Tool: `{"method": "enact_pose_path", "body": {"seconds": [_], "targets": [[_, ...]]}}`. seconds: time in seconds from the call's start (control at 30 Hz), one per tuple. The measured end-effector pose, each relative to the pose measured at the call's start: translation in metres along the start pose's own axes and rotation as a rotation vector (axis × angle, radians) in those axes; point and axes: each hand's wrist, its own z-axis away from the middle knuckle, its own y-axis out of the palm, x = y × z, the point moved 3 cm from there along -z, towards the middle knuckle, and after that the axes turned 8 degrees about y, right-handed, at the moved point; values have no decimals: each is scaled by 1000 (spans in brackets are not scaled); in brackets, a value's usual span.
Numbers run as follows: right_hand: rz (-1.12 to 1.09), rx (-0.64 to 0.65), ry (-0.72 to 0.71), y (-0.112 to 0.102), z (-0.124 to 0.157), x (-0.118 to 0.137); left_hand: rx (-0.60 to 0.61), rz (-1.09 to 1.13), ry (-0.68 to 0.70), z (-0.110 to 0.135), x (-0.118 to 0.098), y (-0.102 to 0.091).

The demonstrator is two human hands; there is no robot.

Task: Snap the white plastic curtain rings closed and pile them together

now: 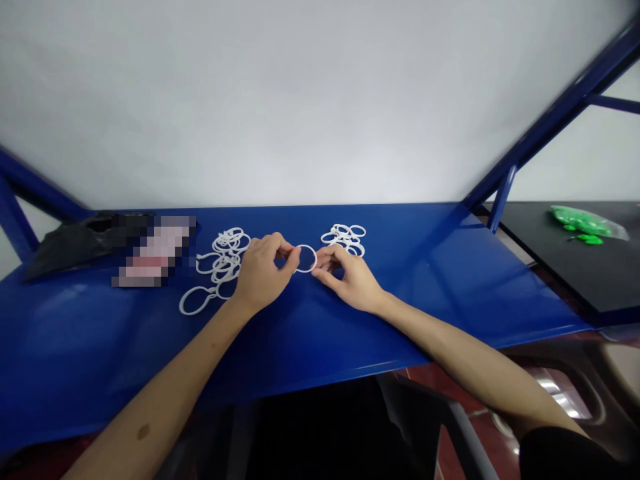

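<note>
Between my two hands is a thin white plastic ring (307, 246), held just above the blue table (320, 340). My left hand (264, 270) pinches its left side between thumb and fingers. The thumb and fingertips of my right hand (350, 277) close on its right side. Left of my left hand lies a loose heap of similar white rings (220, 267), some with small tabs or clasps; my hand hides part of it. Behind my right hand sits a smaller cluster of white rings (343, 233), partly covered by the fingers.
A black plastic bag (65, 247) and a pixelated flat item (155, 253) lie on the table's left. Blue metal posts (503, 193) rise at both sides. On a black table (565, 260) to the right is a clear bag of green pieces (583, 222). A white wall stands behind.
</note>
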Motion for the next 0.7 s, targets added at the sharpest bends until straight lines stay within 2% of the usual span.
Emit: {"method": "enact_pose_path", "body": {"seconds": [0.13, 0.23, 0.33, 0.43, 0.5, 0.57, 0.63, 0.7], "targets": [[15, 10, -42, 0, 2, -3, 63, 158, -115, 1, 1, 3], [247, -35, -217, -6, 4, 3, 155, 340, -266, 3, 5, 5], [491, -22, -402, -8, 6, 10, 256, 498, -342, 4, 8, 10], [488, 14, -467, -8, 6, 12, 292, 581, -340, 5, 11, 15], [356, -40, -389, -10, 4, 10, 232, 576, -321, 5, 13, 17], [146, -109, -224, -13, 2, 5, 184, 572, -281, 6, 12, 18], [-73, -127, -69, -13, 0, -1, 189, 592, -238, 7, 9, 20], [-229, -117, 11, -12, -1, -5, 192, 604, -215, 8, 5, 20]]}}
